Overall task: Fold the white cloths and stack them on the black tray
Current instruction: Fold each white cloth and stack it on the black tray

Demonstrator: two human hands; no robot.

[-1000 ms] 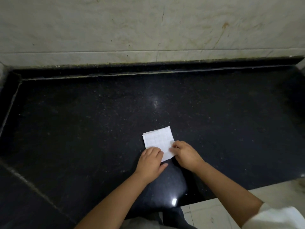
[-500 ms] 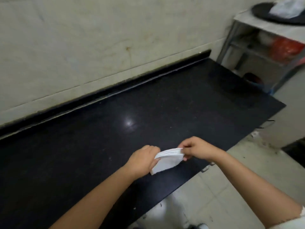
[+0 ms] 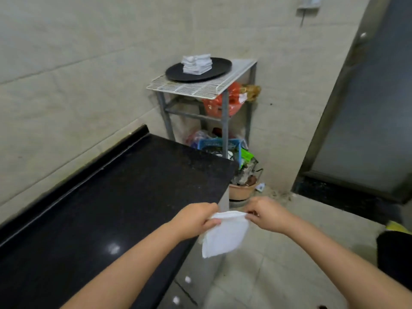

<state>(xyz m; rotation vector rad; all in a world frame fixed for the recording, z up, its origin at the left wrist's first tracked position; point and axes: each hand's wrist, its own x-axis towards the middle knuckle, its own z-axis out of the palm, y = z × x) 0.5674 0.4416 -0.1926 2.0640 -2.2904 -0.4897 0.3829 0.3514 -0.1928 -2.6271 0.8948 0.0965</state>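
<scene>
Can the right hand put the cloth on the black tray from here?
Probably not yet. The right hand holds the folded cloth low, near the counter's end, while the black tray sits up on the rack, well beyond; nothing blocks the way.

dim, soft blur, wide-angle bowing

Your left hand [image 3: 196, 219] and right hand [image 3: 266, 216] held the cloth [image 3: 224, 236] by its upper corners, just off the counter's [image 3: 116, 197] near right corner. Beyond the counter's far right end stood the rack [image 3: 200, 88]; on its top lay the tray [image 3: 174, 74], a stack of cloths [image 3: 197, 64] on it.
</scene>
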